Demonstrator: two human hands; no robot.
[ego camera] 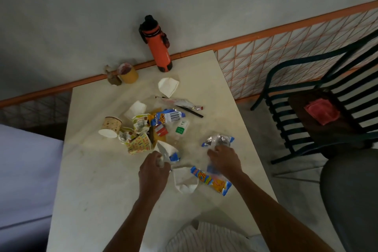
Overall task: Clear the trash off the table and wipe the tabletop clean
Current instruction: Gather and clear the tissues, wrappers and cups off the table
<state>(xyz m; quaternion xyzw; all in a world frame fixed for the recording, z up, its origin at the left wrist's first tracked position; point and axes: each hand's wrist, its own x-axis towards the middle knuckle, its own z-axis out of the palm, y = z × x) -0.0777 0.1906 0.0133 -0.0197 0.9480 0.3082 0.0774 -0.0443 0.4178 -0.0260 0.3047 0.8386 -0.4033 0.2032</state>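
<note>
The left hand [154, 166] is curled around a bunch of crumpled wrappers [168, 152], white paper with a blue scrap showing above the knuckles. The right hand [224, 159] lies over a clear plastic bag [212, 168]; its fingers point away from the camera and are seen only from behind, so whether it grips the bag or merely presses on it cannot be told.

Holding collected pieces in one hand probably leaves the other free to gather the next piece. The rest of the trash lies on the table [98, 180]:
- a silver and blue wrapper [219, 140] just beyond the right hand;
- a yellow and blue snack packet [212, 181] and a crumpled napkin [185, 180] between the two forearms;
- a heap of paper cups [111, 128] and printed cartons further out on the left.

An orange bottle [158, 44] and a yellow cup [127, 73] stand upright at the far edge, likely kept clear of the trash. A folded red cloth [322, 111] rests on the chair [306, 120] to the right, well apart from the table; it may serve for the wiping step, not yet begun.

Lighting is dim. The contents of the heap overlap and cannot be separated. No bin is identifiable. The table's near edge is covered by a striped shirt [202, 237].
</note>
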